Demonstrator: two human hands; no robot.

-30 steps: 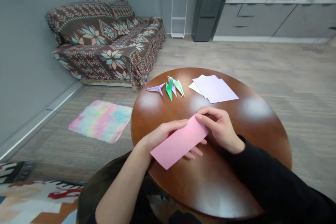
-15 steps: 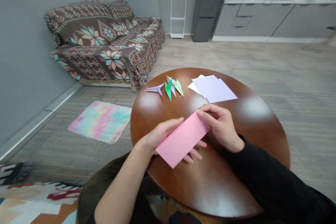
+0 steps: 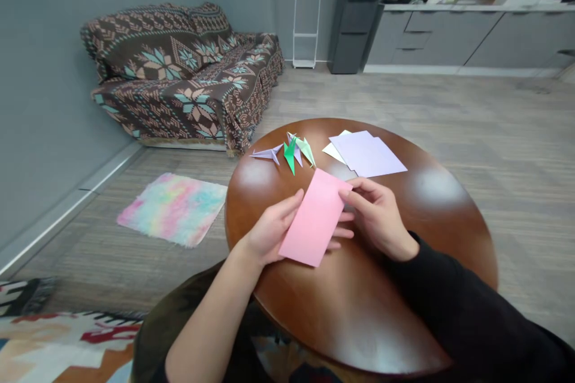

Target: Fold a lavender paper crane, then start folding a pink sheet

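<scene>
A pink sheet of paper point(image 3: 313, 221), a long rectangle that looks folded in half, is held above the round table. My left hand point(image 3: 273, 224) cradles it from below, thumb along its left edge and fingers spread out behind, their tips showing past the right edge. With thumb and fingers, my right hand point(image 3: 375, 212) pinches the paper near its upper right corner. Beyond the paper lie several folded paper cranes: a lilac crane point(image 3: 268, 154), a green crane point(image 3: 290, 155) and a pale green crane point(image 3: 306, 150), some overlapping.
Lilac paper sheets point(image 3: 371, 154) lie on the far right of the brown table point(image 3: 422, 233), partly over a pale sheet point(image 3: 333, 153). A patterned sofa point(image 3: 179, 78) stands beyond, a fluffy rug point(image 3: 173, 206) lies left, and kitchen cabinets point(image 3: 449, 39) line the back right.
The pink paper has turned anticlockwise and now points more steeply away from me. My left hand has shifted slightly right and away with it; my right hand keeps its pinch.
</scene>
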